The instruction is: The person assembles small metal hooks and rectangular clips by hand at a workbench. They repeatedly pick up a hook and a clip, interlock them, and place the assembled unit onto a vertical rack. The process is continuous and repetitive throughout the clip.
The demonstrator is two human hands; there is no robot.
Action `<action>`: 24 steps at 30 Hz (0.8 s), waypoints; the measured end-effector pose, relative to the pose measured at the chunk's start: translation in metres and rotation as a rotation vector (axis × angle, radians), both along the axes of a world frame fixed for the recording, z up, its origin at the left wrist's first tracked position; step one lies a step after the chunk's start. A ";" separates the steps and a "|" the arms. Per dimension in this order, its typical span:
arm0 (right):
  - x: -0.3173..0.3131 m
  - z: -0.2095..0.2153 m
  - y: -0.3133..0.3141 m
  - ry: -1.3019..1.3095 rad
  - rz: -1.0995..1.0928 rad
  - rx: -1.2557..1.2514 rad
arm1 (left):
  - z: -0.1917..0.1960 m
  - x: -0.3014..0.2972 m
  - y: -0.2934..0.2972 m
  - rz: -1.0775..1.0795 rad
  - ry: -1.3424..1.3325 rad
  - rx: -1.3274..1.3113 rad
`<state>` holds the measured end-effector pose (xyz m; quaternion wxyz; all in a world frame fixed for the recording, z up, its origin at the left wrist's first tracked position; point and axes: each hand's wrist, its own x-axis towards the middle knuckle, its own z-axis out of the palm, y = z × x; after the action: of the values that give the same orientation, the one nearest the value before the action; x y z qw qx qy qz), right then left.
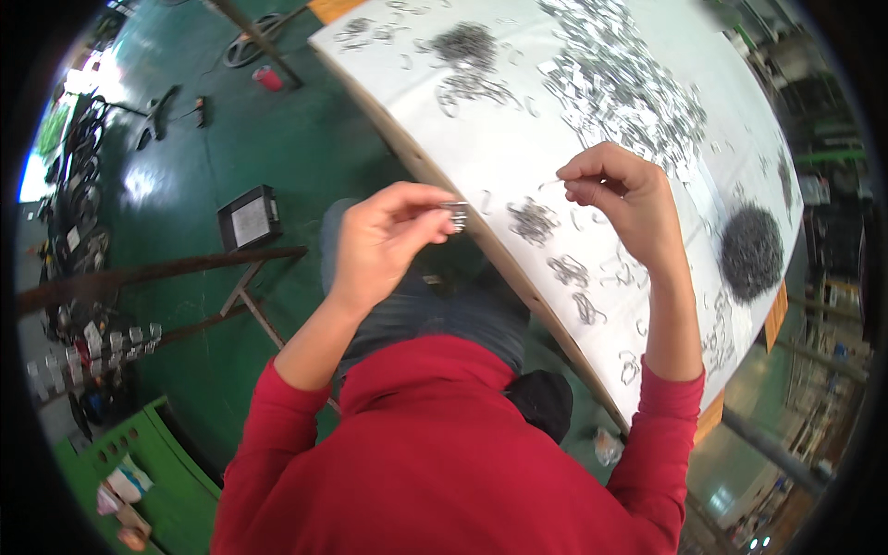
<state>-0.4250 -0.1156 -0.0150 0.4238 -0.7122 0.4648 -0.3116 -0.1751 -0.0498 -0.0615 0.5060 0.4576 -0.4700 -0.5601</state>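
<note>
My left hand (381,245) is closed in a pinch at the near edge of the white-topped table (518,153). Between its thumb and fingers is a small shiny metal piece (459,215) with several parallel bars or slots. Over the table, my right hand (631,199) pinches a thin, curved metal wire hook (548,184) between thumb and forefinger. Just below that hook lies a small heap of dark wire hooks (533,222), with more loose hooks (568,271) scattered toward the table's near edge. The two hands are apart.
Shiny flat metal pieces (620,88) form a large spread at the far side. A dark round pile of wire parts (751,252) sits at the right, another heap (464,44) at far left. A black bin (249,219) and metal frame bar (166,275) stand left on the green floor.
</note>
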 end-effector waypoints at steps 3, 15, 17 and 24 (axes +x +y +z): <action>0.051 0.024 -0.005 0.155 0.258 -0.420 | 0.001 0.013 -0.009 -0.061 0.050 0.002; 0.137 0.076 -0.029 0.504 0.591 -0.941 | 0.029 0.071 -0.028 -0.086 0.010 -0.156; 0.151 0.091 -0.032 0.531 0.652 -1.069 | 0.033 0.081 -0.036 -0.015 -0.079 -0.301; 0.197 0.157 -0.053 0.556 0.748 -1.298 | 0.089 0.108 -0.062 0.240 -0.257 -0.658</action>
<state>-0.2284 -0.1683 0.1415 -0.1302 -0.9771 0.0096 -0.1682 -0.0667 -0.1122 0.0272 0.6249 0.3889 -0.6276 -0.2537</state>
